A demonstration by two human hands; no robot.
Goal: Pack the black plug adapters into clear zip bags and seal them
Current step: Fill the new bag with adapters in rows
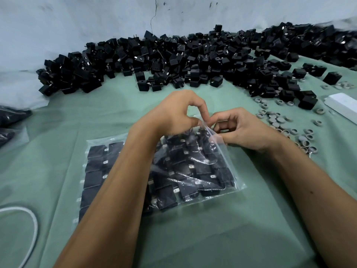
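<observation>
Clear plastic sat pinched between both my hands, left hand [173, 113] and right hand [245, 128] meeting at the far rim of the zip bag [195, 171], full of adapters, on the green surface [251, 219]; sealing looked underway, and next I'd need a firm press along the strip

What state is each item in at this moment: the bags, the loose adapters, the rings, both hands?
Upper clear zip bag: full of black plug adapters, lying on another bag, top edge pinched.
Lower clear zip bag: filled, flat on green cloth; seal not visible.
Heap of loose black plug adapters: unpacked, along the wall.
Small grey rings: scattered loose at right.
Left hand: pinching bag's top edge.
Right hand: pinching the same edge.
</observation>
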